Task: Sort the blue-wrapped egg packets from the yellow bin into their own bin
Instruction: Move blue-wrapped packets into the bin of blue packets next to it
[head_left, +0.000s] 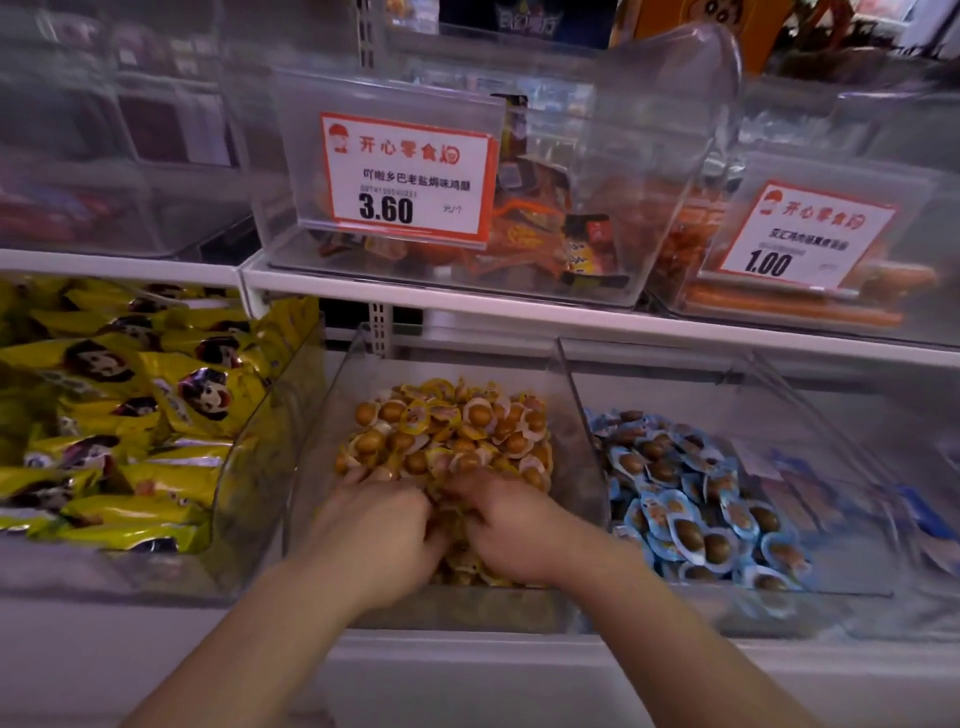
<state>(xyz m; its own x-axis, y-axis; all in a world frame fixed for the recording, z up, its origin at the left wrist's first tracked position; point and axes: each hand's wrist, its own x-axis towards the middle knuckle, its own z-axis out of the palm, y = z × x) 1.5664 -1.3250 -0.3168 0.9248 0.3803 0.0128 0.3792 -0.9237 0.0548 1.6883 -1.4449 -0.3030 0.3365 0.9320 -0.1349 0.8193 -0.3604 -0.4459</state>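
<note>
Digging both hands (left hand (382, 525), right hand (511, 530)) into yellow-wrapped egg packets (447, 431).

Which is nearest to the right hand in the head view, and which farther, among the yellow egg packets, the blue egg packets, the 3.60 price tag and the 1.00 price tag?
From the right hand:
1. Yellow egg packets: under the hand, middle bin.
2. Blue egg packets: next bin to the right.
3. The 3.60 price tag and the 1.00 price tag: upper shelf, too close to rank.

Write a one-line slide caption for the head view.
Both hands, left and right, dig into the yellow egg packets; blue packets fill the adjacent bin.
</note>
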